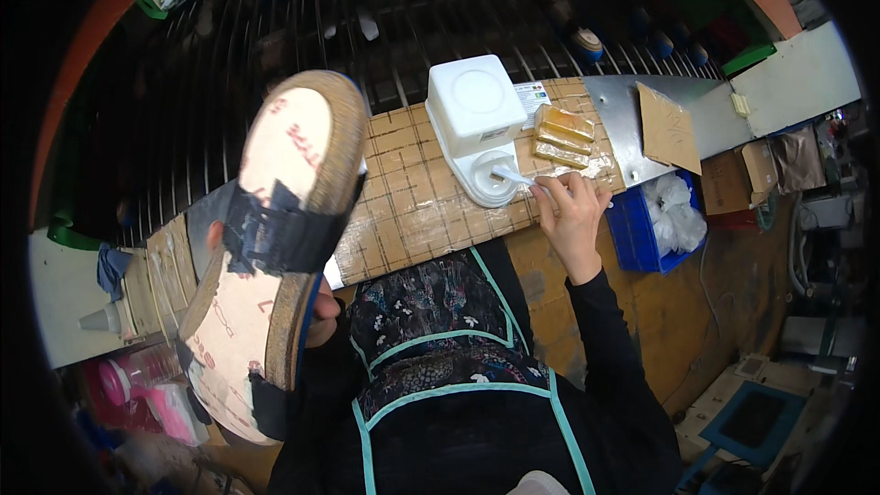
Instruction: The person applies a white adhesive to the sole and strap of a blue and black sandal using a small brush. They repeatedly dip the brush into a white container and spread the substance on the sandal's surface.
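Left hand (316,312): mostly hidden behind the sandal (270,247); grip closed on its edge, holding it up sole-side toward the camera, apparently so the surface can be inspected or worked.
Sandal: cork-rimmed, pale footbed with red print, black strap across the middle; raised well above the desk (403,192), tilted.
Right hand (570,211): fingers pinching a thin white brush (518,176), its tip dipped into the round opening of the white dispenser (477,128), judged to be loading adhesive.
White dispenser: standing on the gridded desk, within easy reach.
Amber blocks (564,135): stacked just beside the dispenser.
Blue bin (655,229): below the desk edge, holding white plastic bags.
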`<state>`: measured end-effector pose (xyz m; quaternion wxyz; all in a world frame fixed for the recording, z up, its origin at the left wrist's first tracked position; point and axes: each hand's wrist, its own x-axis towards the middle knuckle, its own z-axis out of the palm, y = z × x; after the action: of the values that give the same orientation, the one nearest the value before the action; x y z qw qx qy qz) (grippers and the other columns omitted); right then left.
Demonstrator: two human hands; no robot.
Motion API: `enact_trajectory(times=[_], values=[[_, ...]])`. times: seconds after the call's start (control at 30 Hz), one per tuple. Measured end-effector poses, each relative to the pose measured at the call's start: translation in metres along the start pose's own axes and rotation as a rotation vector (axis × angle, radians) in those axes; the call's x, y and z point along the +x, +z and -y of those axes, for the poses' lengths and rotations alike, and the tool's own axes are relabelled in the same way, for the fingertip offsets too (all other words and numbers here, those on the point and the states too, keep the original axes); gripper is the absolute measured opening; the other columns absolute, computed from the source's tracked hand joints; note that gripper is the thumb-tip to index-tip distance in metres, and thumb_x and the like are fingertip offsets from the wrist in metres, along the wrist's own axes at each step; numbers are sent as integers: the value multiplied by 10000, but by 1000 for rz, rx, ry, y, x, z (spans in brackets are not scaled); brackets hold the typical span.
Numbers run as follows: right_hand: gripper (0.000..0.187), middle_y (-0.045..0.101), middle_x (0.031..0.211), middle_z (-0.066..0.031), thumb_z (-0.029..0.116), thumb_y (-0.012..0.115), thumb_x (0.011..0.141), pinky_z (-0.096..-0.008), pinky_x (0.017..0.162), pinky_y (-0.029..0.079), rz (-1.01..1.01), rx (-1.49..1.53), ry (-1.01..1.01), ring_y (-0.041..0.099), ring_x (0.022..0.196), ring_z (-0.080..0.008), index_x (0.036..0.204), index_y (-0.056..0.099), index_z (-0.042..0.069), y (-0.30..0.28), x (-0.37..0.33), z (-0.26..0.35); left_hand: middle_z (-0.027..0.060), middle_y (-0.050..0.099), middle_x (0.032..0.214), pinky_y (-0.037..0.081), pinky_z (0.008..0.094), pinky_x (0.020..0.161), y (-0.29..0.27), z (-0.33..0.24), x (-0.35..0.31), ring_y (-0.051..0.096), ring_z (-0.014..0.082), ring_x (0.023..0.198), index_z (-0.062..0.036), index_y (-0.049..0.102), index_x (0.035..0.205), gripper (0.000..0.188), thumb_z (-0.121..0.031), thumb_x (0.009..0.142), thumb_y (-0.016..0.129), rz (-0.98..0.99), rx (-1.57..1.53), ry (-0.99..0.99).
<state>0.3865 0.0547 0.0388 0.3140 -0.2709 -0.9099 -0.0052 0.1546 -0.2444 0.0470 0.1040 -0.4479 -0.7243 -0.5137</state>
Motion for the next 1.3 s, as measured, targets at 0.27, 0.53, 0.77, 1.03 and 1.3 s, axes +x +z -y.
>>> enact_trajectory(times=[0.27, 0.53, 0.77, 1.03, 1.3], values=[[96, 545, 784, -7, 210, 732, 800, -370, 745, 281, -1, -12, -22, 515, 762, -184, 891, 718, 183, -1, -1, 6, 83, 392, 1446, 444, 368, 1024, -1, -13, 15, 429, 229, 1299, -75, 272, 1476, 897, -533, 820, 680, -196, 418, 240], [82, 558, 758, 9, 203, 757, 778, -364, 735, 280, -50, -163, -90, 531, 740, -161, 852, 724, 191, -3, -2, 12, 166, 353, 1458, 497, 343, 977, 29, 11, 11, 449, 259, 1291, -64, 232, 1473, 839, -450, 866, 662, -531, 550, 260], [183, 572, 660, -76, 258, 661, 886, -365, 690, 345, 255, 224, 344, 539, 593, -213, 817, 716, 97, -9, -3, 5, 205, 348, 1452, 491, 381, 995, 32, 8, 26, 440, 297, 1302, -67, 272, 1439, 778, -365, 855, 690, -522, 442, 291], [215, 603, 689, 16, 245, 620, 944, -194, 563, 360, 588, 1158, 795, 509, 624, -50, 880, 642, 41, 2, -9, -25, 249, 342, 1445, 485, 424, 1016, 46, -11, 54, 430, 341, 1315, -71, 317, 1401, 717, -269, 843, 722, -430, 112, 363], [126, 646, 815, -10, 130, 772, 778, -296, 751, 345, -160, 184, 73, 575, 736, -138, 891, 729, 92, -34, 19, 33, 291, 396, 1430, 420, 462, 1057, 94, -26, 33, 448, 393, 1310, -70, 471, 1304, 651, -235, 773, 810, -307, 29, 347]])
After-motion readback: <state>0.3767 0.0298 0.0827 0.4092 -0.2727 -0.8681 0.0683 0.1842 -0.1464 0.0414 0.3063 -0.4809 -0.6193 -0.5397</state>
